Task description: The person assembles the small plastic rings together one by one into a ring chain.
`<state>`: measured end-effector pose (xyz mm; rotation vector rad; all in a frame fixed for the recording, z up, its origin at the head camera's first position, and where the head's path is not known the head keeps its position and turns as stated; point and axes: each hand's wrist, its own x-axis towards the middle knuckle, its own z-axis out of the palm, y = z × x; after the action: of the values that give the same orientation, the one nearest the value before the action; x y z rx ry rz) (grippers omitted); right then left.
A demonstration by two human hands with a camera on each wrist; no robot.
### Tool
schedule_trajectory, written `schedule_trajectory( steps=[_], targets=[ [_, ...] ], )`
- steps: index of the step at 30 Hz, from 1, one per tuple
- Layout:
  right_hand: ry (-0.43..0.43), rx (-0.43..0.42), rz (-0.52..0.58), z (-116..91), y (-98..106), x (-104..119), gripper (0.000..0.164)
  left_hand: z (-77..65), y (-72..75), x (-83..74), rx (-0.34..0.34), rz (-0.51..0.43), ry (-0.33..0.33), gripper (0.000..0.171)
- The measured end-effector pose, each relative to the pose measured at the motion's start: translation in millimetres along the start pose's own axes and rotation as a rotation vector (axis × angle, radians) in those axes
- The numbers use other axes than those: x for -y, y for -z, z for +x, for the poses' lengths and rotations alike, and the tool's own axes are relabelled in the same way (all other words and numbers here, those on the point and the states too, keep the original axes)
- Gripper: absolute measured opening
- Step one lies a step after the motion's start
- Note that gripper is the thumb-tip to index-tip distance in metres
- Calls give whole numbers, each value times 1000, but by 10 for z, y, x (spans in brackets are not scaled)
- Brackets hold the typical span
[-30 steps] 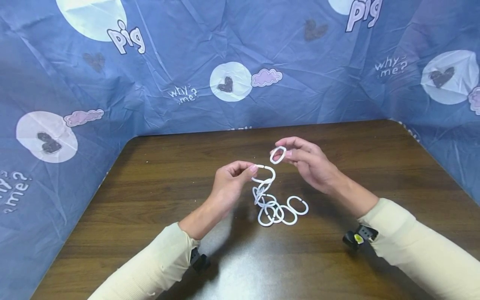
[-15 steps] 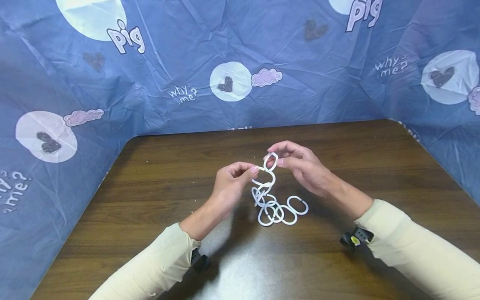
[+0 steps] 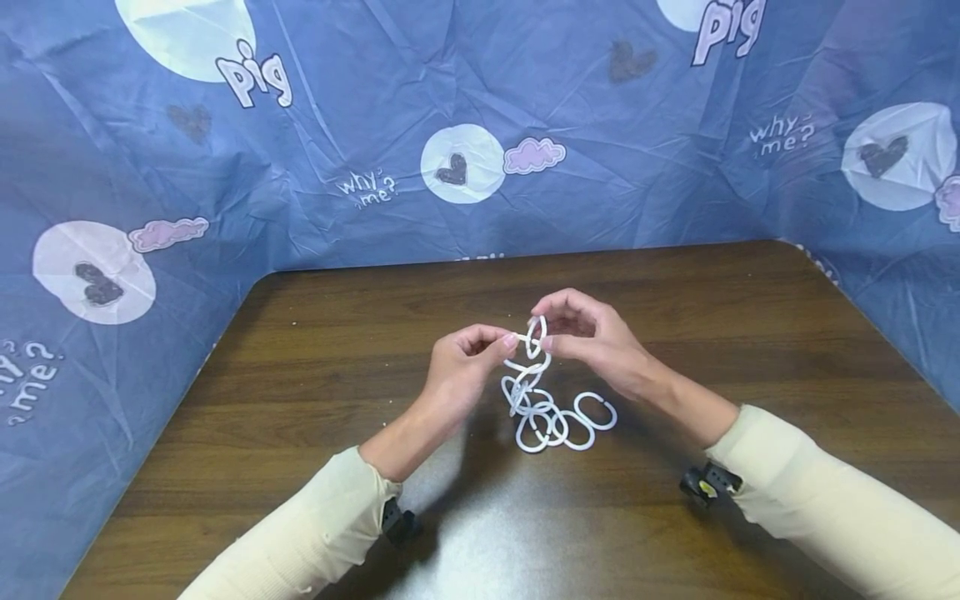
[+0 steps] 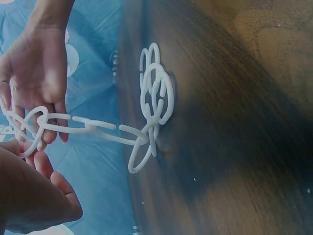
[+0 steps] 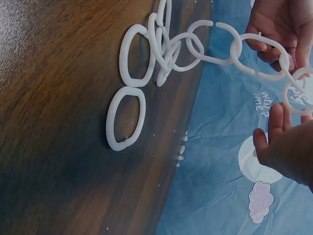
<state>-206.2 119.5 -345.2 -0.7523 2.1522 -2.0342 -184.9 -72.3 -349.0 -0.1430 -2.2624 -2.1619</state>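
My left hand (image 3: 461, 367) pinches the top link of a chain of white plastic C-shaped links (image 5: 261, 35). From there the chain hangs down to a small pile (image 3: 542, 415) on the table. Thumb and fingers of my right hand (image 3: 603, 342) pinch a single white link (image 3: 533, 337). That link crosses the top link close to my left fingertips; whether it is hooked through cannot be told. In the left wrist view both hands meet at the chain's upper end, and fingers partly hide the joint.
A separate white link (image 5: 125, 118) lies at the right of the pile, touching or nearly touching its neighbour. The brown wooden table (image 3: 300, 400) ends at a blue printed cloth (image 3: 337, 125) behind and at the sides.
My right hand has moved left and slightly down, bringing its link from apart to overlapping the chain's top link. The link has turned more edge-on. My left hand has stayed nearly still.
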Motion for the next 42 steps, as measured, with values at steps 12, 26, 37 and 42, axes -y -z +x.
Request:
schedule_trajectory(
  steps=[12, 26, 37, 42],
  targets=[
    [160, -103, -82, 13, -38, -10, 36, -5, 20, 28, 52, -57, 13, 15],
    [519, -158, -374, 12, -159, -72, 43, 14, 29, 38, 41, -90, 54, 19],
    [628, -174, -534, 8, -147, -149, 34, 8, 57, -15, 36, -55, 58, 17],
    [676, -150, -537, -7, -114, -156, 29, 11, 77, -41, 31, -50, 70, 15]
  ],
)
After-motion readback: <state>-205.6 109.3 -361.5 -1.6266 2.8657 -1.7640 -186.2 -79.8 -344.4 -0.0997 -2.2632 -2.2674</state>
